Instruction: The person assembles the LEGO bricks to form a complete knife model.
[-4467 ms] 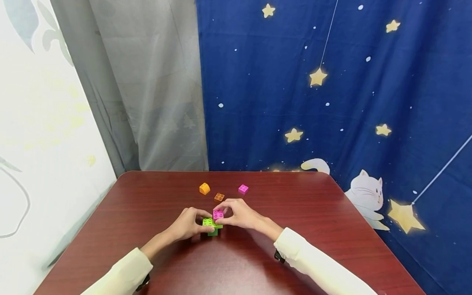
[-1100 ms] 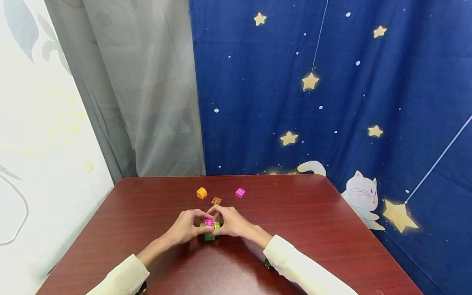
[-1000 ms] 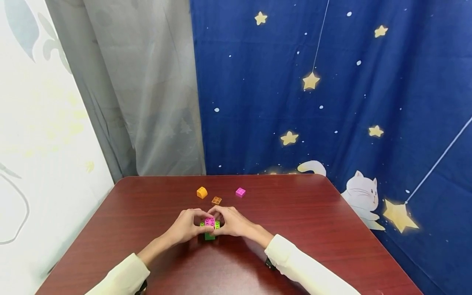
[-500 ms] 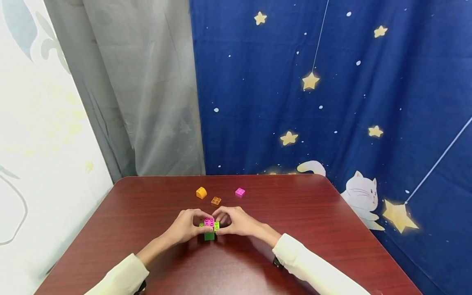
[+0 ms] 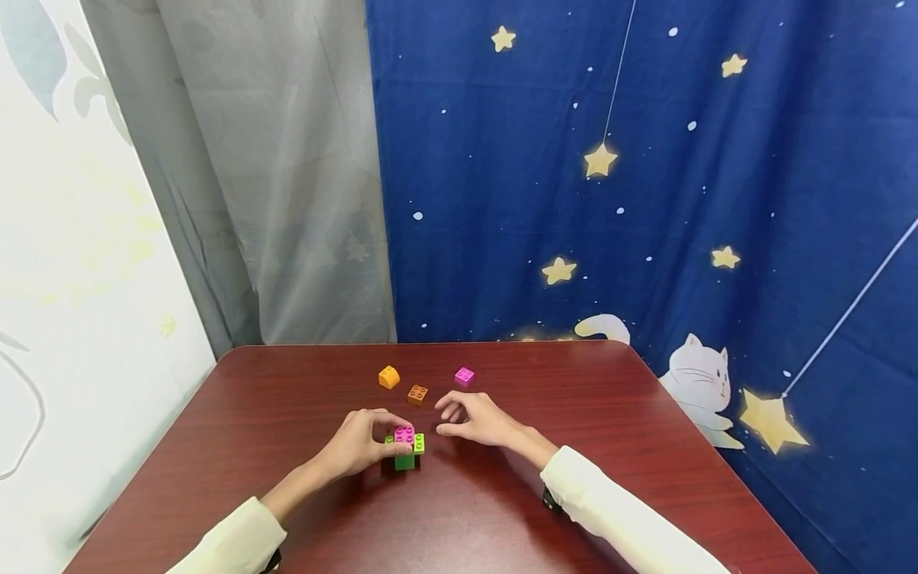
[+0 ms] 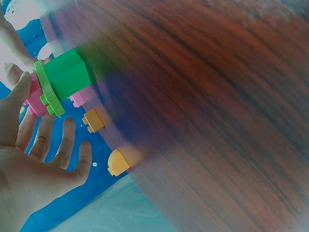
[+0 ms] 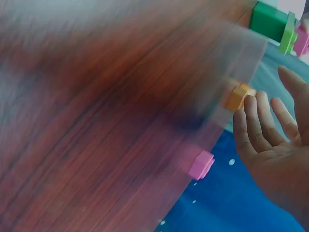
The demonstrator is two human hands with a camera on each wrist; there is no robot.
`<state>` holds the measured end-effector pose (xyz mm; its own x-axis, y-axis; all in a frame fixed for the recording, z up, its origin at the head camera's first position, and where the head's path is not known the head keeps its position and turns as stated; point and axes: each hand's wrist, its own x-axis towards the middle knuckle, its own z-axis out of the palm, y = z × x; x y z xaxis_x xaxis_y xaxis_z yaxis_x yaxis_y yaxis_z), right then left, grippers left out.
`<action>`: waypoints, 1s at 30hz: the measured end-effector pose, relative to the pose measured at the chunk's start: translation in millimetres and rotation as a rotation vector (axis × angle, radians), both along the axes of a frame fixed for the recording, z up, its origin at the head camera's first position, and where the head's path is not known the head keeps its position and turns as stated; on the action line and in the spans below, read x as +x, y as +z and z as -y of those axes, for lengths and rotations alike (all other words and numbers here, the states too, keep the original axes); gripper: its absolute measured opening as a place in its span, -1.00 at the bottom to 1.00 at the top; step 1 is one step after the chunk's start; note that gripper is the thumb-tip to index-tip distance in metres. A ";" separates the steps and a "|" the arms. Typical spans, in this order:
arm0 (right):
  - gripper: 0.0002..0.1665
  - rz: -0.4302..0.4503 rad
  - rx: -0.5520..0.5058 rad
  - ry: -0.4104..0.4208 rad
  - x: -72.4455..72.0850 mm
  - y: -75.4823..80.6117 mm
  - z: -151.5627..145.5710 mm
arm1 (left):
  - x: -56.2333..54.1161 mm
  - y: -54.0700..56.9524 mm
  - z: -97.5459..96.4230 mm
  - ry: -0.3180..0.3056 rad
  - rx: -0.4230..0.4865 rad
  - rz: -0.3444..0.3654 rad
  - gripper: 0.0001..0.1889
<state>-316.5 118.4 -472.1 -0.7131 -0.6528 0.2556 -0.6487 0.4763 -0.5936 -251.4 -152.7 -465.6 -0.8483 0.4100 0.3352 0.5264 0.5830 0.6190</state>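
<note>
A small stack of toy building bricks stands on the table in the head view: a green block (image 5: 405, 462) at the bottom, a wider lime brick (image 5: 419, 443) over it, and a pink brick (image 5: 405, 434) on top. My left hand (image 5: 356, 443) pinches the pink top brick between thumb and fingers; the left wrist view shows the same green block (image 6: 67, 75) and lime layer (image 6: 48, 89) beside the thumb. To the right of the stack, apart from it, my right hand (image 5: 476, 418) holds nothing, its fingers loosely bent.
Beyond the hands lie three loose bricks: a yellow-orange rounded one (image 5: 389, 377), a brown-orange one (image 5: 417, 395) and a second pink one (image 5: 464, 376). They rest on the dark red wooden table (image 5: 301, 383). A blue starry curtain (image 5: 502, 199) hangs behind its far edge.
The pink brick came from the right hand's hold onto the top of the lime brick. The right hand then let go and drew away to the right. The left hand stays at the stack.
</note>
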 end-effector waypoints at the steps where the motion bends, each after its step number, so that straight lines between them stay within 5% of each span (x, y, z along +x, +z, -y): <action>1: -0.55 -0.008 0.003 -0.012 -2.8 -1.6 -2.1 | -0.1 -0.5 0.3 -0.002 0.002 0.002 -0.69; 14: -0.59 0.020 0.030 -0.109 -25.7 -13.0 -24.5 | 0.1 -2.7 2.4 0.017 -0.006 0.042 -0.69; 30: -0.56 0.126 -0.060 -0.252 -52.9 -14.1 -38.0 | -1.6 2.3 0.7 0.037 -0.016 0.068 -0.66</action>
